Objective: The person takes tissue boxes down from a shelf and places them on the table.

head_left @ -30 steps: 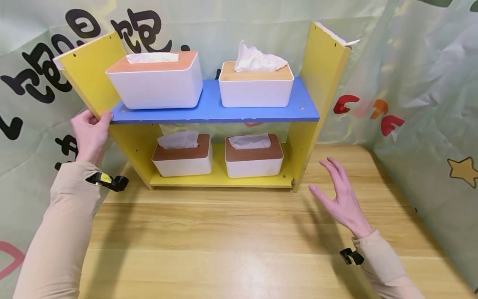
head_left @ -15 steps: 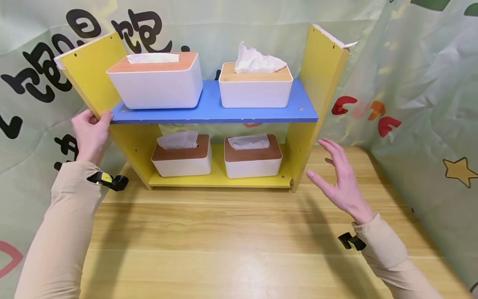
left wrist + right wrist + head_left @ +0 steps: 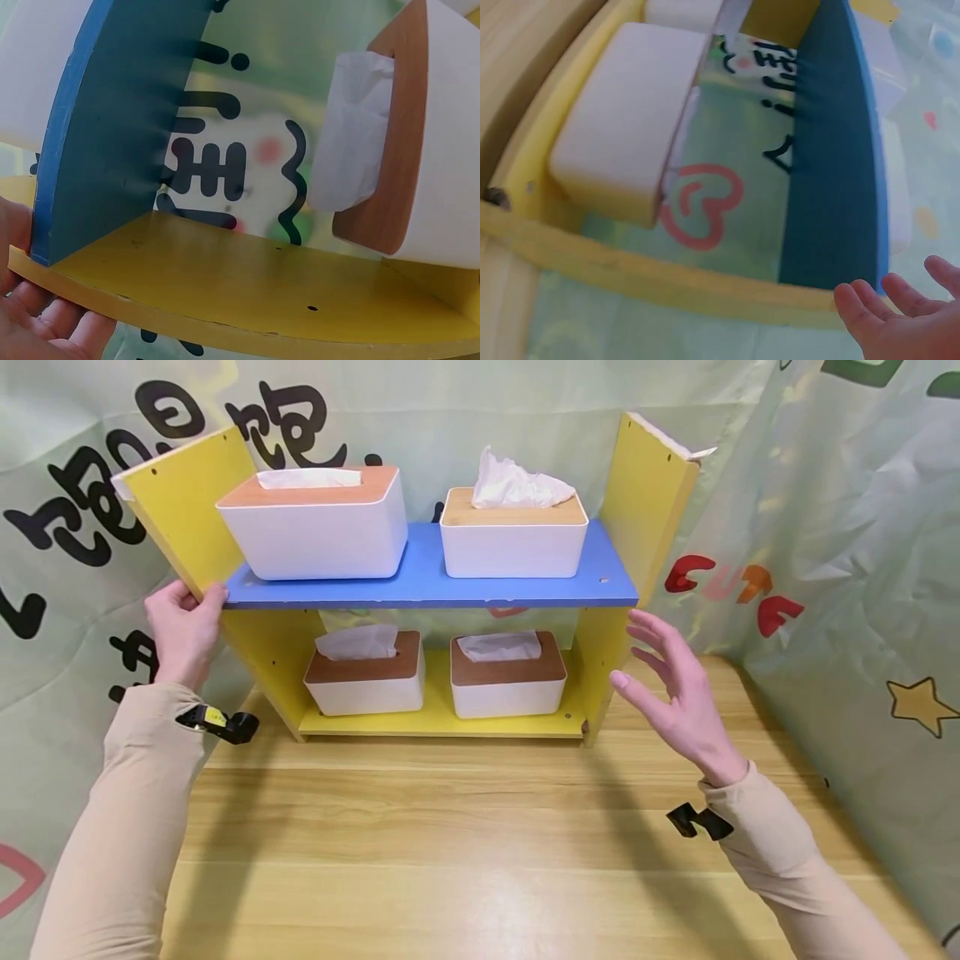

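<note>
A small shelf unit with yellow side panels and a blue middle board (image 3: 427,556) stands on the wooden table. My left hand (image 3: 182,631) grips the left side panel (image 3: 191,506) by its front edge, the thumb beside the end of the blue board and the other fingers outside. Close by the right side panel (image 3: 648,502) is my right hand (image 3: 682,702), fingers spread and holding nothing; whether its fingertips touch the panel I cannot tell. Two tissue boxes, the left (image 3: 322,539) larger than the right (image 3: 517,552), rest on the blue board.
On the yellow bottom board (image 3: 438,724) sit two smaller white tissue boxes with brown lids, one left (image 3: 367,695) and one right (image 3: 510,698). Printed cloth (image 3: 847,527) hangs behind and at both sides. Bare wooden table (image 3: 450,827) lies in front of the unit.
My right hand has moved up and forward to the right side panel's front edge. The left hand keeps its grip, and the tissue boxes stay in place.
</note>
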Tool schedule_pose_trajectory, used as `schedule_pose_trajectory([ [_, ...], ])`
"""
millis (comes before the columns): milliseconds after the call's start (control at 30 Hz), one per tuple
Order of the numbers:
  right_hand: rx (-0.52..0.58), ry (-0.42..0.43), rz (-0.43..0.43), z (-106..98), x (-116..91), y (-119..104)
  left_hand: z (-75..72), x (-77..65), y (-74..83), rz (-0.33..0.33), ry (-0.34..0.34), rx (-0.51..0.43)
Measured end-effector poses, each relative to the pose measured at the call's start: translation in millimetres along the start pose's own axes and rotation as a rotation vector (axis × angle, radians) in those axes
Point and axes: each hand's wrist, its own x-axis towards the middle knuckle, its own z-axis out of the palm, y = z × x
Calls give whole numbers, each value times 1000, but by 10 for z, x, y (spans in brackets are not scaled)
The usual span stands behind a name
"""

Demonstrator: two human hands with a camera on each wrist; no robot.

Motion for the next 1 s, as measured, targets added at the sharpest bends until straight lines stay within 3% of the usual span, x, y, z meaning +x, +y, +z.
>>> schedule_pose_trajectory([
  [333, 145, -20, 0, 64, 278, -257, -6, 7, 0, 8, 0, 40],
  [567, 134, -24, -4, 93, 459, -390, -8, -3, 15, -8, -9, 65],
  [1000, 38, -147, 193, 115, 922, -530, -11, -4, 11, -6, -16, 76],
])
